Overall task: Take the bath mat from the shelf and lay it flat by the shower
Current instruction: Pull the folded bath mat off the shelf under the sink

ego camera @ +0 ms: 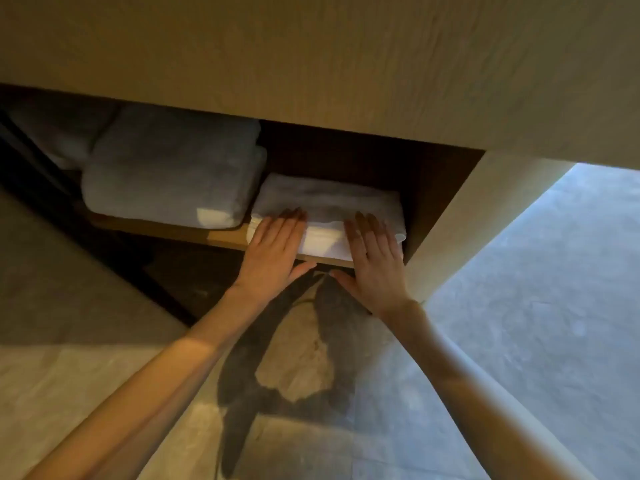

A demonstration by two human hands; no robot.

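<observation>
At the far left of the wooden shelf (221, 235), deep in shadow, sits a stack of thick folded towels (169, 168), its right side touching the folded white bath mat (329, 202) that lies in the shelf's right-hand corner. The left hand (273, 247) rests flat on the mat's front left part, fingers straight and together, thumb spread below the shelf edge, gripping nothing. The right hand (374, 258) lies the same way on the mat's front right part, open and flat, thumb hanging under the board. A broad wooden panel (311, 57) overhangs the opening from above, and the side wall (450, 230) stands just beside the mat's right end. Stone floor (536, 306) spreads below.
</observation>
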